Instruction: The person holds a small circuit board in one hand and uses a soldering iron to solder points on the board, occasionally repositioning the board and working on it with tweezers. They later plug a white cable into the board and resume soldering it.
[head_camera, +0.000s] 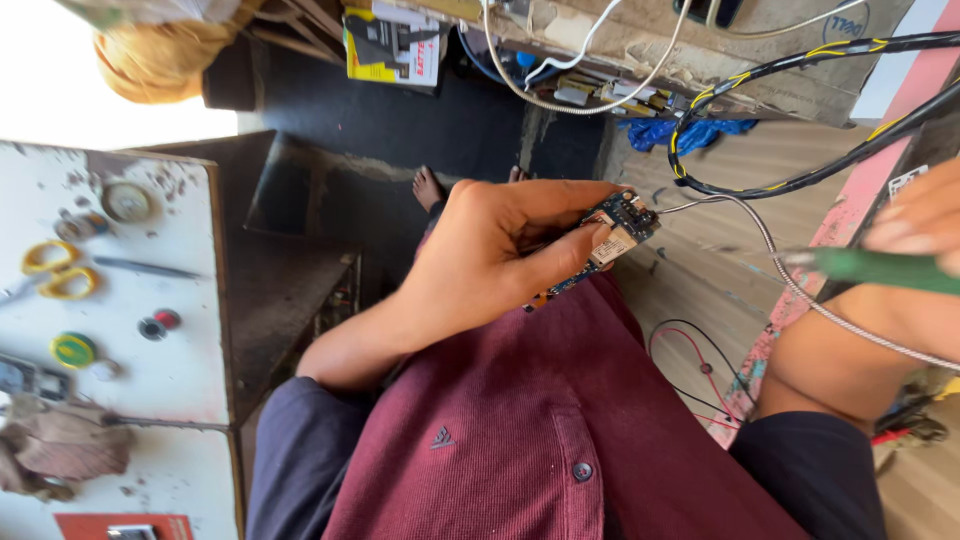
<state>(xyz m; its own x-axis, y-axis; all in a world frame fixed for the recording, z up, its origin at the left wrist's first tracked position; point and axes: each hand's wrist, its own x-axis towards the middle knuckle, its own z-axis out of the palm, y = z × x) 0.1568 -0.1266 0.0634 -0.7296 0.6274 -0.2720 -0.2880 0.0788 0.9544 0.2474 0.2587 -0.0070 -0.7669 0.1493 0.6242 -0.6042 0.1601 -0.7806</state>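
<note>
My left hand (490, 265) is closed around a small blue circuit board (612, 232), thumb pressed on its face and fingers behind it, held over my maroon shirt. At the right edge, my right hand (925, 220) grips a green-handled tool (880, 268) whose blurred tip points left toward the board, a short gap away. A thin braided metal cable (775, 255) runs from the board's end and curves down past the tool.
A worn white table (150, 300) on the left carries yellow scissors (55, 270), tape rolls (75, 350) and a crumpled cloth (60, 445). Black-and-yellow cables (800, 60) loop at the top right. Red and black wires (700, 365) lie on the wooden floor. A bare foot (428, 187) shows beyond my hand.
</note>
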